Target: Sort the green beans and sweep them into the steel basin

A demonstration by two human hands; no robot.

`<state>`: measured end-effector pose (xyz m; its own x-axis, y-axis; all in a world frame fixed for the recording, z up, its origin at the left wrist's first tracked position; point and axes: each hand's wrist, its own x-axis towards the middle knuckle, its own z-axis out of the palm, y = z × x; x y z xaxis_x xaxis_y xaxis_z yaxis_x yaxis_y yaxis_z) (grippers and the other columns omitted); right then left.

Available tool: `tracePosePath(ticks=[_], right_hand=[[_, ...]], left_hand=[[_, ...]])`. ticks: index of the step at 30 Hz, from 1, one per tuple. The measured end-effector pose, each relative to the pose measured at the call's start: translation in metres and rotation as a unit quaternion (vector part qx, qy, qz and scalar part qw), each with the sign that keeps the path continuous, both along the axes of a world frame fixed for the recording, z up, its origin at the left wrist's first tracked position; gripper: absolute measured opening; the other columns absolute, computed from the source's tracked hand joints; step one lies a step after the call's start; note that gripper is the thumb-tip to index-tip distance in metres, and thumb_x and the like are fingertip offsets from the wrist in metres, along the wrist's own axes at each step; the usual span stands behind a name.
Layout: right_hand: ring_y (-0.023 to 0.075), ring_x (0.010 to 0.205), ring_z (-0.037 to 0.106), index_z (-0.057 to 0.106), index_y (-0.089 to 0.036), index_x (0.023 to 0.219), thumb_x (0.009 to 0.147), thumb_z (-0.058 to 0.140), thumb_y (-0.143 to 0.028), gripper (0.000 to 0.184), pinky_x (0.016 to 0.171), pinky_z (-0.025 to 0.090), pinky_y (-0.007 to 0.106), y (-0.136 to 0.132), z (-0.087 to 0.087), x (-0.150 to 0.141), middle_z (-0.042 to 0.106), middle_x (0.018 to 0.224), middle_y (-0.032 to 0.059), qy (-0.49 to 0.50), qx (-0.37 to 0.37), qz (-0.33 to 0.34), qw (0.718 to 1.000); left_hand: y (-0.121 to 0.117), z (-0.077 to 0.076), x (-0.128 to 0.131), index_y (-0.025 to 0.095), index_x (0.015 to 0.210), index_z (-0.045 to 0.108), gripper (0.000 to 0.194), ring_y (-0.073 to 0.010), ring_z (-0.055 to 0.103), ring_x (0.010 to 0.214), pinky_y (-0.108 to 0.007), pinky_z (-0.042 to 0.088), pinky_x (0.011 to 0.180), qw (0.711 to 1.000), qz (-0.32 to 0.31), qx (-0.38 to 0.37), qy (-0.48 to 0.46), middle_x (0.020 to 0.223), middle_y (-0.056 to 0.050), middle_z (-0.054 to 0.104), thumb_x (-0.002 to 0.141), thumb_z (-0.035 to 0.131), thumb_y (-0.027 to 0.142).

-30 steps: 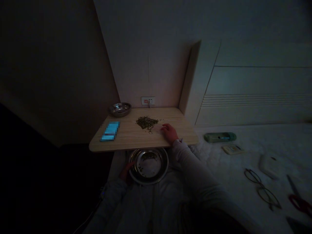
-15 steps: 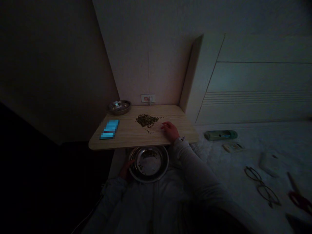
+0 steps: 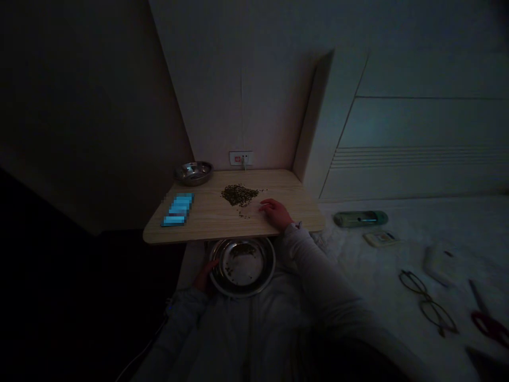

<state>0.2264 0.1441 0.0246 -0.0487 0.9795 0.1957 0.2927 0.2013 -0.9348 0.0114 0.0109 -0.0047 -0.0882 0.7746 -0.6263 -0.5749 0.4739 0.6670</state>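
My left hand [image 3: 205, 272] grips the left rim of a round metal bowl [image 3: 271, 268] in my lap, just below the table's front edge. A few small dark grains lie scattered inside it. My right hand [image 3: 275, 214] is over the wooden table, fingers apart and pointing left, with nothing visible in them. Just beyond its fingertips is a pile of small dark green grains [image 3: 239, 194], with several strays in front of it. The dim light hides what kind they are.
A second metal bowl [image 3: 194, 173] and a lit phone [image 3: 178, 209] are on the table's left. A wall socket [image 3: 240, 158] is behind. On the bed at right lie a green case [image 3: 360, 218], a small pale device [image 3: 380, 239], glasses [image 3: 428, 303] and red-handled scissors [image 3: 490, 324].
My right hand has shifted very slightly left, closer to the stray grains. My left hand and the bowl stay where they were, and the view has tilted slightly.
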Motion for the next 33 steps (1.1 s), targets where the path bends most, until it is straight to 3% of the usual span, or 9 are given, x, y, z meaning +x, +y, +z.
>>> tracePosePath(ticks=[4,14,18,22,28,33], right_hand=[[0.0075,0.049,0.046,0.055,-0.018,0.084,0.067,0.044,-0.024,0.021,0.051,0.038,0.021,0.0024,-0.0024,0.002,0.063,0.07,-0.0018,0.055,-0.008,0.002,0.998],[0.0091,0.052,0.048,0.054,-0.019,0.084,0.066,0.044,-0.026,0.022,0.055,0.039,0.023,-0.0006,0.0002,-0.0059,0.063,0.069,-0.0018,0.045,-0.026,-0.025,0.998],[0.0107,0.056,0.051,0.054,-0.018,0.081,0.065,0.043,-0.024,0.02,0.059,0.039,0.024,-0.0023,0.0004,-0.0041,0.062,0.067,-0.0016,0.017,-0.007,-0.084,0.996],[0.0121,0.064,0.054,0.053,-0.018,0.08,0.066,0.041,-0.021,0.019,0.063,0.04,0.024,-0.0038,0.0009,-0.0012,0.062,0.068,-0.0002,-0.009,0.013,-0.146,0.989],[0.0118,0.061,0.054,0.054,-0.019,0.079,0.066,0.045,-0.021,0.016,0.06,0.039,0.023,-0.0062,0.0028,-0.0038,0.062,0.066,-0.0006,-0.066,0.002,-0.115,0.991],[0.0112,0.06,0.054,0.054,-0.019,0.078,0.065,0.047,-0.02,0.015,0.058,0.039,0.023,-0.0066,0.0018,-0.0036,0.063,0.066,-0.0009,-0.067,-0.001,-0.076,0.995]], left_hand=[[0.0004,-0.001,-0.0003,0.014,0.056,0.062,0.016,-0.0255,0.062,0.084,-0.035,0.044,0.083,1.0,-0.001,0.01,-0.019,0.057,-0.007,0.067,0.069,0.051,0.015],[-0.0019,0.0021,-0.0026,0.015,0.049,0.061,0.024,-0.0203,0.064,0.071,-0.03,0.043,0.082,1.0,-0.01,0.007,-0.024,0.047,-0.002,0.064,0.07,0.05,0.009],[-0.0038,0.0049,-0.0027,0.015,0.05,0.063,0.022,-0.0216,0.064,0.073,-0.031,0.044,0.079,0.998,-0.022,0.028,-0.044,0.057,-0.004,0.068,0.069,0.052,0.012],[-0.0045,0.0077,-0.0011,0.015,0.048,0.063,0.019,-0.0239,0.063,0.076,-0.032,0.043,0.08,0.998,-0.025,0.032,-0.051,0.052,-0.005,0.066,0.065,0.055,0.013],[-0.0038,0.0048,-0.0016,0.013,0.055,0.066,0.013,-0.027,0.06,0.086,-0.033,0.044,0.08,0.998,-0.028,0.024,-0.044,0.064,-0.007,0.069,0.064,0.057,0.016],[-0.0024,0.0061,-0.0004,0.015,0.05,0.064,0.019,-0.0259,0.061,0.084,-0.033,0.043,0.08,0.999,-0.012,0.019,-0.026,0.055,-0.006,0.067,0.065,0.054,0.014]])
